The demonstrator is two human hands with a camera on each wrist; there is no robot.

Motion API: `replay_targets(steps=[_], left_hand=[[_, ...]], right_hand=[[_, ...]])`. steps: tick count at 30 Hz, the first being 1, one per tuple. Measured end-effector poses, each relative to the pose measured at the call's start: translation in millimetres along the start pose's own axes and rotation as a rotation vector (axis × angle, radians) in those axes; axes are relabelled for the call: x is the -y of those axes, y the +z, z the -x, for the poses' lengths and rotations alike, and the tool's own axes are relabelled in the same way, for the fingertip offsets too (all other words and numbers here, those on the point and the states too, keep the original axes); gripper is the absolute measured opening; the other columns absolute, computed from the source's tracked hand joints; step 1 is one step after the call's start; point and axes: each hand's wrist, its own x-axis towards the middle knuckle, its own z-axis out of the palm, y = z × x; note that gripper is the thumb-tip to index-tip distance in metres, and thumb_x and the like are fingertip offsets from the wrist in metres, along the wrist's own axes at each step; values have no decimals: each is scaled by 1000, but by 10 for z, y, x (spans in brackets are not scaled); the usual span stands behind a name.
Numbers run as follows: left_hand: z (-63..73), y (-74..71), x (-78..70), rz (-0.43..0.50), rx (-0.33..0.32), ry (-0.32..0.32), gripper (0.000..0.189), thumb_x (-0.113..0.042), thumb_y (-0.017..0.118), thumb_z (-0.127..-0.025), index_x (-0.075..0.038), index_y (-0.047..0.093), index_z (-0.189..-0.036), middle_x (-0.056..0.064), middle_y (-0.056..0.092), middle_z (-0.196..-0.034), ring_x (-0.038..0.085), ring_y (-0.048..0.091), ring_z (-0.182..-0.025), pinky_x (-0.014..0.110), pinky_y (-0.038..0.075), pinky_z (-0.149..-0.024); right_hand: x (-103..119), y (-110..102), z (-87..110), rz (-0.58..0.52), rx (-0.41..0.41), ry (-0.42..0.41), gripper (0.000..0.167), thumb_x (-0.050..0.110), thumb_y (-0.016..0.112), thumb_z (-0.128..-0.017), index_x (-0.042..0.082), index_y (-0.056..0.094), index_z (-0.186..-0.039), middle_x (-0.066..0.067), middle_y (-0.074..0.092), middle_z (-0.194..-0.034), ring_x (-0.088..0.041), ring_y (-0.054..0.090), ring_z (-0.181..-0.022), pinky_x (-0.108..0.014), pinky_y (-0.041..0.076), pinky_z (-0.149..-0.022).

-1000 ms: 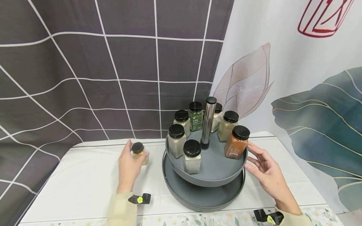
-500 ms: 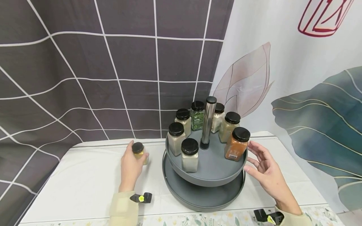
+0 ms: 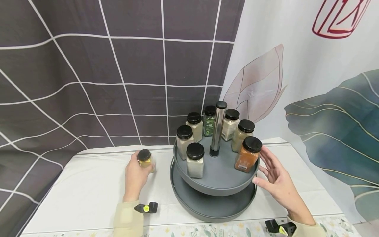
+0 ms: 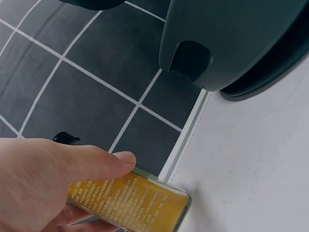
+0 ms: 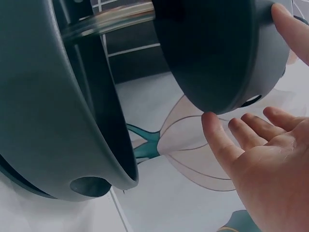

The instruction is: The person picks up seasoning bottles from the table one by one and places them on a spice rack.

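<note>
My left hand [image 3: 135, 179] grips a small square spice jar [image 3: 145, 162] with a black lid, on the white table left of a grey two-tier turntable. Its yellow contents and printed label [image 4: 140, 200] show in the left wrist view. On the upper tier [image 3: 220, 177] several black-lidded spice jars stand around a metal post [image 3: 218, 130]. An orange spice jar [image 3: 247, 158] is at the right, a pale one [image 3: 195, 164] at the front, a green one [image 3: 209, 125] behind. My right hand [image 3: 278, 182] touches the upper tier's rim, its fingers spread and mostly straight.
The wider lower tier [image 3: 213, 212] sits beneath on the white tablecloth [image 3: 88, 194]. A dark cloth with white grid lines [image 3: 136, 62] hangs behind. To the right hangs a white curtain with leaf prints [image 3: 257, 85]. A floral strip [image 3: 168, 231] runs along the front.
The upper tier has turned clockwise as seen from above: front jars shift left, rear jars right, the orange jar forward. My right thumb slides slightly along the rim. The left hand stays nearly still.
</note>
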Motion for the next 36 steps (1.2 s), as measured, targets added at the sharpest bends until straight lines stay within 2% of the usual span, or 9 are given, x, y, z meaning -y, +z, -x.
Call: replay_targets(steps=[7, 14, 19, 28, 36], left_hand=[[5, -12, 0, -1, -11, -12, 76, -9, 83, -78, 11, 43, -140, 36, 56, -131, 52, 56, -119, 61, 45, -102], [13, -69, -24, 22, -20, -19, 75, -10, 83, -78, 11, 45, -139, 35, 58, -130, 51, 57, -119, 61, 45, -101], [35, -138, -83, 38, -38, -8, 73, -11, 84, -77, 9, 47, -136, 33, 60, -128, 49, 58, -117, 60, 46, -100], [141, -346, -354, 73, -118, 55, 64, -14, 85, -77, 5, 56, -130, 27, 66, -120, 40, 68, -102, 50, 56, -86], [296, -524, -578, 134, -193, 129, 57, -11, 87, -75, 0, 61, -125, 15, 71, -116, 30, 69, -108, 40, 59, -85]], right_hand=[[-3, 43, 13, 13, 7, 40, 100, -30, 64, -75, -2, 15, -158, 1, 28, -162, 0, 29, -145, -12, 36, -108], [12, 96, 9, 60, -8, 87, 109, -26, 71, -71, 0, 12, -159, -17, 14, -166, 0, 23, -147, -11, 34, -108], [36, 113, -1, 111, -5, 120, 114, -22, 75, -71, 4, 9, -161, -22, 6, -166, -1, 18, -149, -8, 31, -107], [48, 119, -18, 151, 7, 133, 114, -19, 76, -72, 6, 11, -161, -19, 7, -167, -6, 13, -152, -8, 30, -107], [48, 138, -23, 158, -3, 126, 115, -20, 78, -69, 10, 16, -161, -12, 13, -167, -8, 13, -152, -8, 32, -106]])
